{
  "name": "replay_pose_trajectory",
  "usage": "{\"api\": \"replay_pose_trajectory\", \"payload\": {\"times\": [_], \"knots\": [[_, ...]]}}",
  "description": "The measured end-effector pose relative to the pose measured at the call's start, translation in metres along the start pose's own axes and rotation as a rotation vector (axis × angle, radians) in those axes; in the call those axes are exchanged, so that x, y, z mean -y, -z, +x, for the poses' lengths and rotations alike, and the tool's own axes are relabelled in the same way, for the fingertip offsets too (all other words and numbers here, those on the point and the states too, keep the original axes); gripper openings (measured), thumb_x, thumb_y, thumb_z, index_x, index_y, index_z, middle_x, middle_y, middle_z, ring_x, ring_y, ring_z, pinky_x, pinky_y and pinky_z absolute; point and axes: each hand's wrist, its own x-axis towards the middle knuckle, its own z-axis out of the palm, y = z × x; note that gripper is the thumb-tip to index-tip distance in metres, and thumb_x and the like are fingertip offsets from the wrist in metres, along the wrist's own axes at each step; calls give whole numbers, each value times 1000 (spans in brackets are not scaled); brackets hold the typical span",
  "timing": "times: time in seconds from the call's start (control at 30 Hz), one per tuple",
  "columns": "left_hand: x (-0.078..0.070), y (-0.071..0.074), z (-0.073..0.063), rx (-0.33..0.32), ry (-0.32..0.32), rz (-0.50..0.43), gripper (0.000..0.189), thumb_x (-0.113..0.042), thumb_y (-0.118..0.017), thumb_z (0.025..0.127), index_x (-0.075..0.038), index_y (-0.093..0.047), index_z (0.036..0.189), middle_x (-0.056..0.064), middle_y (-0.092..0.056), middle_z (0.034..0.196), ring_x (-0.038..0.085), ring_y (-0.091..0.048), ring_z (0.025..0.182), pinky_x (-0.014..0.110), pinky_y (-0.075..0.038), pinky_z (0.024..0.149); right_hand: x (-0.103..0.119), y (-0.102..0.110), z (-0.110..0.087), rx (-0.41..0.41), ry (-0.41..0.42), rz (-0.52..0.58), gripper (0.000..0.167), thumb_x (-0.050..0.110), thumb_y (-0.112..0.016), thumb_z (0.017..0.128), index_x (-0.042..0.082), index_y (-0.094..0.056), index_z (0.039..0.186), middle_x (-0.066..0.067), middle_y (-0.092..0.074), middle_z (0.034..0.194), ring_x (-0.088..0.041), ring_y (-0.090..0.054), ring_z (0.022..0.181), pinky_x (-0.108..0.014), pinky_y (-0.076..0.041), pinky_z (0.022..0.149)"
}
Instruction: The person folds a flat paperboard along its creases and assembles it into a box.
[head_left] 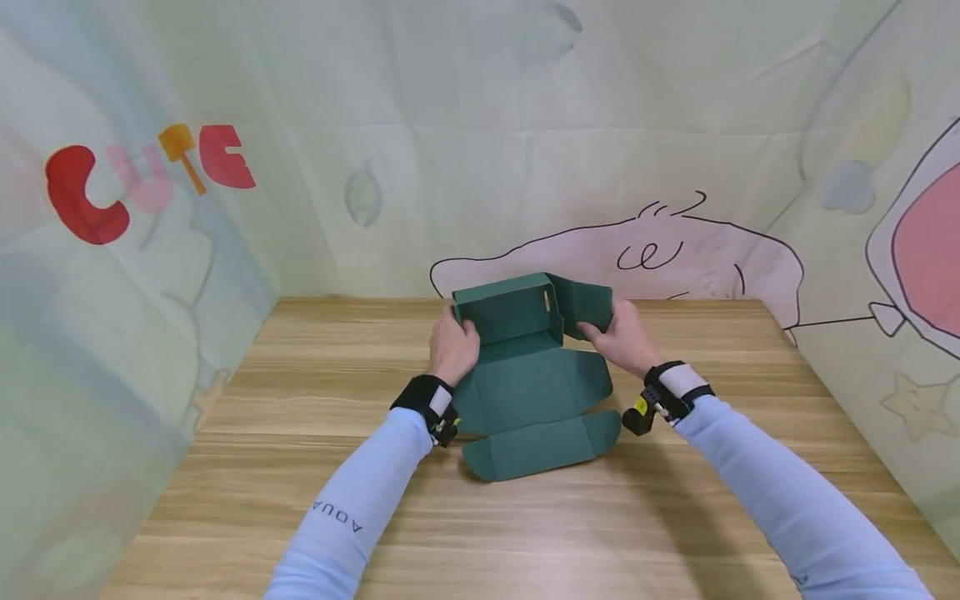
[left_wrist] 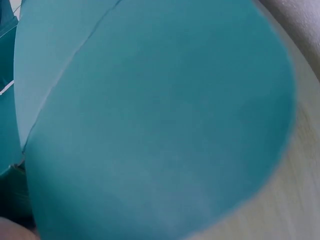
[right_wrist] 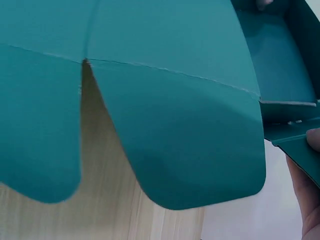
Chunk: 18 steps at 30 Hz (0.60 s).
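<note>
A green cardboard box, partly folded, is tilted up near the back of the table. Its lid panel spreads toward me, ending in a tuck panel with rounded ears. My left hand grips the box's left wall, thumb on the inside. On the right, a side flap stands folded outward, and my right hand pinches its outer end. A rounded lid flap fills most of the left wrist view, hiding nearly all of that hand. In the right wrist view, the right thumb presses on the side flap.
The wood-grain table runs back to a printed cloth backdrop, which also hangs along both sides. Black straps with small cameras sit on both wrists, close to the lid's edges.
</note>
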Motion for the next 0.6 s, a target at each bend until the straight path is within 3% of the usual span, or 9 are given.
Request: {"api": "replay_pose_trajectory", "payload": {"times": [0.27, 0.6], "knots": [[-1, -2, 0, -2, 18, 34, 37, -19, -40, 104, 2, -49, 134, 27, -63, 128, 42, -65, 113, 56, -54, 92, 7, -13, -4, -22, 18, -77, 16, 1, -64, 94, -6, -63, 109, -25, -71, 105, -37, -69, 95, -57, -56, 87], [-3, -3, 0, -4, 27, 48, 38, -19, -40, 105, 0, -48, 136, 26, -63, 132, 41, -66, 113, 55, -55, 93, 13, -21, -4, -34, 43, -104, 20, 1, -66, 94, -8, -64, 111, -28, -72, 109, -38, -70, 95, -58, -57, 87]]}}
